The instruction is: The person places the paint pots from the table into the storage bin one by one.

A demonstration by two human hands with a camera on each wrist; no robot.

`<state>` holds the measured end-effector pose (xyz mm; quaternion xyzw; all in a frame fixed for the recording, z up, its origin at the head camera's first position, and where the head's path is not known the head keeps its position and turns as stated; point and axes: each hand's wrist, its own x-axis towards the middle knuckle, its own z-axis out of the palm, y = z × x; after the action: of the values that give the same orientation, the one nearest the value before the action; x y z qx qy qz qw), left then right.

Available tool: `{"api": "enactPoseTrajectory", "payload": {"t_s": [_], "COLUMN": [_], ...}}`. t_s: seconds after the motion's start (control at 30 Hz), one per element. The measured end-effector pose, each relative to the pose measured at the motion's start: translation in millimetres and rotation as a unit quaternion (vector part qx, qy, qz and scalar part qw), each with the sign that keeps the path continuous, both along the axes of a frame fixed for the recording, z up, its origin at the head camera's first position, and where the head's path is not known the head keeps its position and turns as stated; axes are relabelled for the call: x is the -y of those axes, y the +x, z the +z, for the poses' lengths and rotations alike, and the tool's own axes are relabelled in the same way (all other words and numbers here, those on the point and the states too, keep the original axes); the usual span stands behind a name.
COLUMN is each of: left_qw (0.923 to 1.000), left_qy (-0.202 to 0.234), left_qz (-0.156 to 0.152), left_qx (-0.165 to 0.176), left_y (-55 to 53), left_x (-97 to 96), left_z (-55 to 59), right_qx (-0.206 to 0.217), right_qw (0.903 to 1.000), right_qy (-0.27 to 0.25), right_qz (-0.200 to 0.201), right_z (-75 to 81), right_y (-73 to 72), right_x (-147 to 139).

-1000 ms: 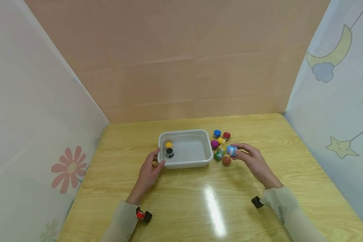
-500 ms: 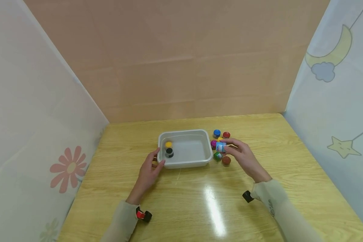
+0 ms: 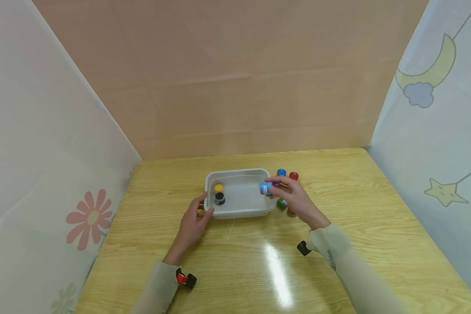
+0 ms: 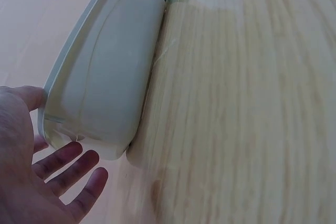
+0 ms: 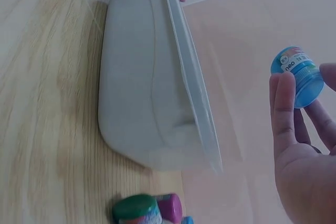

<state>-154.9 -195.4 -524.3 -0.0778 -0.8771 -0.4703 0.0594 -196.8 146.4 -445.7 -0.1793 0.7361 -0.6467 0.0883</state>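
My right hand (image 3: pixel 298 201) pinches a small light-blue paint jar (image 3: pixel 265 188) between thumb and fingers, tilted on its side above the right end of a pale grey plastic bin (image 3: pixel 243 213). The right wrist view shows the printed label of this jar (image 5: pixel 303 74). At the bin's left end, my left hand (image 3: pixel 192 223) touches the rim near the front corner. Its thumb and a finger meet the rim, while the other fingers spread loosely in the left wrist view. Inside the bin, at its left, stand a yellow-lidded jar (image 3: pixel 218 188) and a black-lidded jar (image 3: pixel 220 198).
Right of the bin are more jars: a blue-lidded one (image 3: pixel 281 172), a red one (image 3: pixel 294 175), a green one (image 3: pixel 282 203) and a brown one (image 3: pixel 291 212). My right hand partly hides this group. A wood-grain table (image 3: pixel 235 261) lies beneath, with partitions on three sides.
My right hand has carried the light-blue jar leftward, from over the loose jars to above the bin's right end. My left hand and the bin stay put.
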Motion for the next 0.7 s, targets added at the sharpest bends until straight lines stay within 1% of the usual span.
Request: {"api": "enactPoseTrajectory", "payload": {"t_s": [0.1, 0.2, 0.5, 0.7], "left_qw": [1.0000, 1.0000, 1.0000, 1.0000], "left_qy": [-0.001, 0.000, -0.001, 0.002], "left_qz": [0.002, 0.005, 0.009, 0.000], "left_qx": [0.005, 0.008, 0.000, -0.008], "left_y": [-0.1, -0.2, 1.7, 1.2], "left_x": [-0.1, 0.0, 0.0, -1.4], "left_z": [0.0, -0.2, 1.6, -0.6], "right_qx": [-0.012, -0.014, 0.007, 0.023], "right_qw": [0.9998, 0.9996, 0.9991, 0.9991], "right_qy": [-0.009, -0.017, -0.008, 0.003], "right_qz": [0.011, 0.016, 0.042, 0.037], "right_z": [0.7, 0.1, -0.6, -2.5], "right_y": [-2.8, -6.0, -13.9, -15.7], "right_x": [9.5, 18.5, 41.6, 50.4]}}
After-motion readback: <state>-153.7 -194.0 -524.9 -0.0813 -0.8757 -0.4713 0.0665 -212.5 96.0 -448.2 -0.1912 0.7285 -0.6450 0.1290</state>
